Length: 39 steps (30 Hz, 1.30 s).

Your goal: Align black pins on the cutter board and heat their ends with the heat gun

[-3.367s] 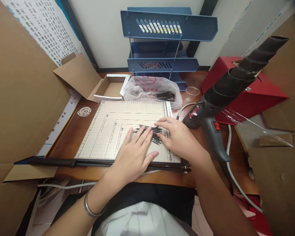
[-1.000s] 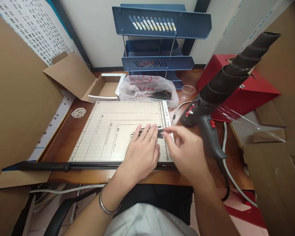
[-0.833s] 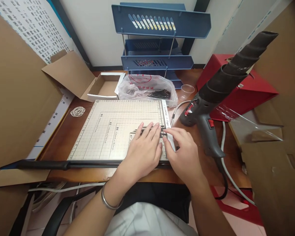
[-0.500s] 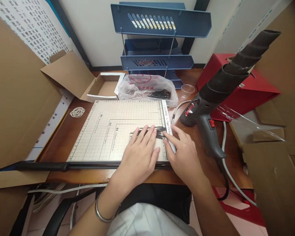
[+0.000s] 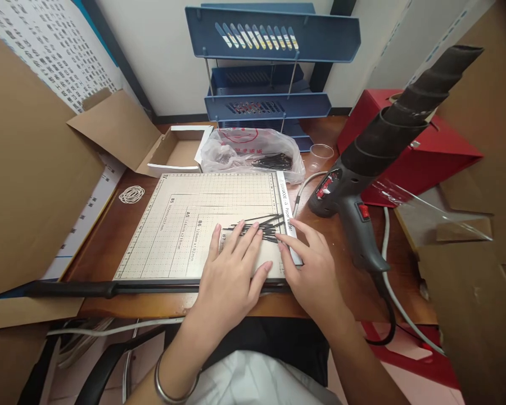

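Head view, far left: a long black handle sticks out along the near edge of the desk, with a coil of thin white cord farther back, apart from both hands.
Cutter board: a flat cream paper cutter board printed with grid lines lies in front of the person; the black handle is at its near left corner.
Left hand: the left hand lies palm down over the board, fingers spread wide and pointing away from the body, their tips over the left part of the strips; it presses or steadies rather than grasps, as far as can be judged.
Black strips: a loose bundle of thin, straight black strips lies flat on the board, just beyond and between the hands. Its long axis runs left to right, roughly across the left fingers, and the far strips splay out at an angle.
Strip ends: the right ends reach close to the white lettered edge band; the right hand is nearer to these, the left hand to the other ends.
Right hand: the right hand comes in from the near right, thumb and index narrowly apart at the nearer strip ends; whether a strip is pinched, I cannot tell.
Heat gun: a dark grey heat gun with a black stepped nozzle stands beyond the right hand.
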Each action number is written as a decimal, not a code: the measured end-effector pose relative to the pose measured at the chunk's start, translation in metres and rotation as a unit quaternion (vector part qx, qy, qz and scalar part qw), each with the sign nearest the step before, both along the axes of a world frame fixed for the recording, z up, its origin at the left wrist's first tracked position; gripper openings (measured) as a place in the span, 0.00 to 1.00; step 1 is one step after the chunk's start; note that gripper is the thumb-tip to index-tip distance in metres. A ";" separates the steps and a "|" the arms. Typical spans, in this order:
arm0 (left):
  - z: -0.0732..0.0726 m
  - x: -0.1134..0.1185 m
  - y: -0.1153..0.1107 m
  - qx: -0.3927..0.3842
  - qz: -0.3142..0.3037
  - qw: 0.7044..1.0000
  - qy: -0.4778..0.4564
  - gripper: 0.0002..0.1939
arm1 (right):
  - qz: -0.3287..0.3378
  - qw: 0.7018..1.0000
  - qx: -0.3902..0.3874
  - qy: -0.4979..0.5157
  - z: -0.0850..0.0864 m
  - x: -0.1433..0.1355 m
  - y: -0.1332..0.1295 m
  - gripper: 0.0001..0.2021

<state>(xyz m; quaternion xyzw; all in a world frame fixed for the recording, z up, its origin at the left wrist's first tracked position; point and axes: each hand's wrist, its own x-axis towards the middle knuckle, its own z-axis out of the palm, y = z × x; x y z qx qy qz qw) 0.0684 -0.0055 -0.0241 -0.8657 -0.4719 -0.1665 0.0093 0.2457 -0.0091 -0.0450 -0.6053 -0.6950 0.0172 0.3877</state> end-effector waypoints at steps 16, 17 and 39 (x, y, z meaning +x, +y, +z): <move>0.019 -0.010 0.015 0.047 0.006 0.998 -0.047 0.14 | -0.002 1.000 -0.016 -0.027 0.002 -0.002 -0.002 0.14; 0.022 -0.010 0.019 0.054 -0.003 0.997 -0.048 0.13 | -0.002 1.000 -0.013 -0.026 0.001 -0.002 -0.002 0.14; 0.037 -0.007 0.074 -0.079 -0.112 0.990 0.034 0.11 | -0.008 1.000 0.002 -0.023 -0.001 -0.002 -0.003 0.13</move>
